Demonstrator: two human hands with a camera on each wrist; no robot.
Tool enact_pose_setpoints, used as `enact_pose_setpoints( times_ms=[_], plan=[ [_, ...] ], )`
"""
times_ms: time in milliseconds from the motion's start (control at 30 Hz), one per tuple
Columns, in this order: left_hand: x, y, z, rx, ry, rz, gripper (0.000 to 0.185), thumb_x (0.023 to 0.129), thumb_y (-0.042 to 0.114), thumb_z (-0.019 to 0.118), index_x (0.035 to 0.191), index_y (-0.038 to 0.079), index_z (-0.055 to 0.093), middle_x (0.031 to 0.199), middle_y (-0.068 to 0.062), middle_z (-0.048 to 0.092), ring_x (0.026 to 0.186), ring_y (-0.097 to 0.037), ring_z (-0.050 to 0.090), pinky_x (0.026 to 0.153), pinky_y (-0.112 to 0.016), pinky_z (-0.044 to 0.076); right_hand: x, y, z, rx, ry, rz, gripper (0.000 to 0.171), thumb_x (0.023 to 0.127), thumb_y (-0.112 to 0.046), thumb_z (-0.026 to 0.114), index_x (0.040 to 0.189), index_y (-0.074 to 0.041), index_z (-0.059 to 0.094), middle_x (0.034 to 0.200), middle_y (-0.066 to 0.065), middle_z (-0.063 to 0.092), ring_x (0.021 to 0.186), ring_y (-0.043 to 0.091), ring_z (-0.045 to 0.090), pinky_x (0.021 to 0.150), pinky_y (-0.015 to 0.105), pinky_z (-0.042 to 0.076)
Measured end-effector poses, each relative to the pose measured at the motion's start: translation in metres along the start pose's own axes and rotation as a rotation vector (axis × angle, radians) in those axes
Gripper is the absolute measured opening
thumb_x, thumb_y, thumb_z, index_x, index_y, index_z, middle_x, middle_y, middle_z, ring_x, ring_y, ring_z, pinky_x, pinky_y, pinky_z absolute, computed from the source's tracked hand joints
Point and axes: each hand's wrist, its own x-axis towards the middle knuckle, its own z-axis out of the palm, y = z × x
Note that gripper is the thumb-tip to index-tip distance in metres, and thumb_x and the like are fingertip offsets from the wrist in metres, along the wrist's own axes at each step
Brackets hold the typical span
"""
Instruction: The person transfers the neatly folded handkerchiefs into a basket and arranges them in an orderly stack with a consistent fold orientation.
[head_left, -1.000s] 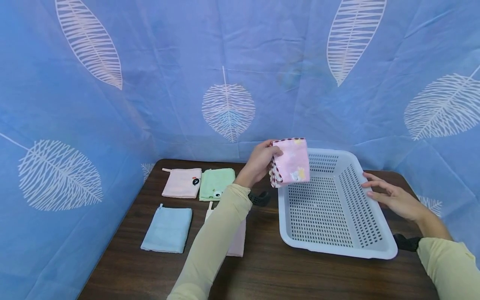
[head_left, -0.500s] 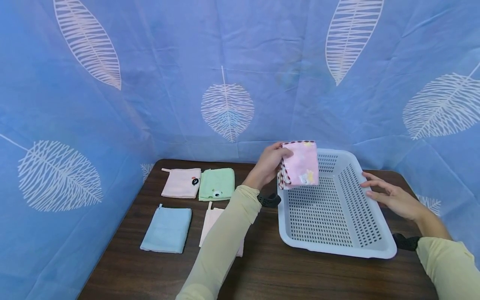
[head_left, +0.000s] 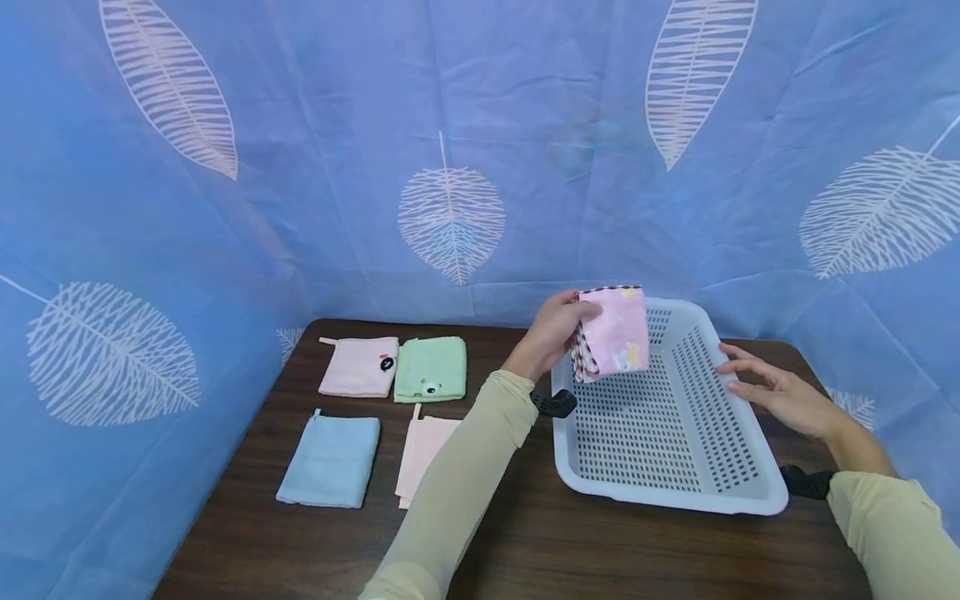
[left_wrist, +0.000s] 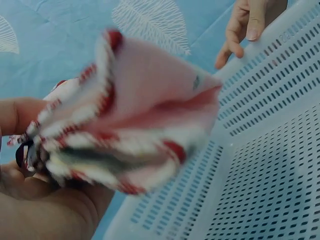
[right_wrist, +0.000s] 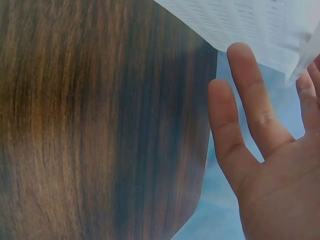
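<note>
Blue curtain w/ white leaf print wraps the back and both sides of a dark wood worktop.

White perforated basket sits on the right half of the worktop, long side running away from the person, nothing lying in it.

Four folded cloths lie flat on the left half, in two rows: pale pink cloth w/ small dark patch far left, green cloth just beside it; blue cloth near left, another pale pink cloth beside it, partly hidden by the left sleeve.

Left hand is raised above the basket's far left corner, fingers and thumb pinching a folded pink printed cloth w/ red-and-white edging; cloth hangs in the air over the basket, not touching it. Left wrist view shows its stacked layers bunched in the grip.

Right hand rests at the basket's right rim, fingers straight and slightly spread, tips touching the rim; holds nothing.
</note>
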Motion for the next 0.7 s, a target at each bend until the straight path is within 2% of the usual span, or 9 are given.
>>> enact_pose_setpoints(
  times_ms=[267, 333, 500, 600, 700],
  plan=[
    [0.006, -0.013, 0.003, 0.004, 0.028, -0.046, 0.024, 0.101, 0.019, 0.061, 0.124, 0.015, 0.063, 0.091, 0.002, 0.064, 0.077, -0.012, 0.063, 0.067, -0.027, 0.054, 0.002, 0.002, 0.001, 0.001, -0.008, 0.012, 0.050, 0.108, -0.039, 0.049, 0.147, -0.008, 0.045, 0.171, -0.019, 0.005, 0.106, -0.026, 0.048, 0.079, 0.023, 0.056],
    [0.009, -0.015, 0.004, -0.011, 0.024, -0.053, 0.026, 0.102, 0.019, 0.060, 0.127, 0.013, 0.062, 0.093, 0.001, 0.064, 0.079, -0.012, 0.063, 0.069, -0.027, 0.054, 0.003, 0.003, 0.001, -0.005, -0.006, 0.010, 0.050, 0.108, -0.038, 0.050, 0.147, -0.007, 0.045, 0.173, -0.015, 0.005, 0.104, -0.026, 0.047, 0.079, 0.023, 0.056],
    [0.014, -0.018, 0.008, -0.057, 0.013, -0.049, 0.040, 0.102, 0.019, 0.059, 0.141, 0.009, 0.055, 0.097, 0.001, 0.064, 0.083, -0.011, 0.064, 0.072, -0.027, 0.055, 0.002, 0.003, -0.002, -0.022, 0.004, 0.015, 0.048, 0.108, -0.036, 0.050, 0.147, -0.008, 0.046, 0.173, -0.015, 0.005, 0.105, -0.027, 0.047, 0.078, 0.022, 0.056],
    [0.017, -0.020, 0.010, -0.063, -0.002, -0.048, 0.036, 0.103, 0.019, 0.058, 0.138, 0.009, 0.057, 0.095, 0.001, 0.065, 0.081, -0.012, 0.065, 0.071, -0.026, 0.056, 0.001, 0.002, -0.002, -0.022, 0.006, 0.015, 0.049, 0.108, -0.038, 0.050, 0.147, -0.009, 0.046, 0.171, -0.019, 0.006, 0.107, -0.024, 0.049, 0.078, 0.023, 0.056],
    [0.021, -0.023, 0.014, -0.070, -0.008, -0.058, 0.024, 0.103, 0.018, 0.058, 0.125, 0.011, 0.064, 0.093, 0.000, 0.066, 0.080, -0.012, 0.066, 0.069, -0.027, 0.057, 0.000, 0.001, -0.002, -0.016, -0.001, 0.008, 0.049, 0.108, -0.038, 0.050, 0.147, -0.009, 0.045, 0.172, -0.015, 0.006, 0.107, -0.024, 0.049, 0.079, 0.025, 0.057]
  ],
)
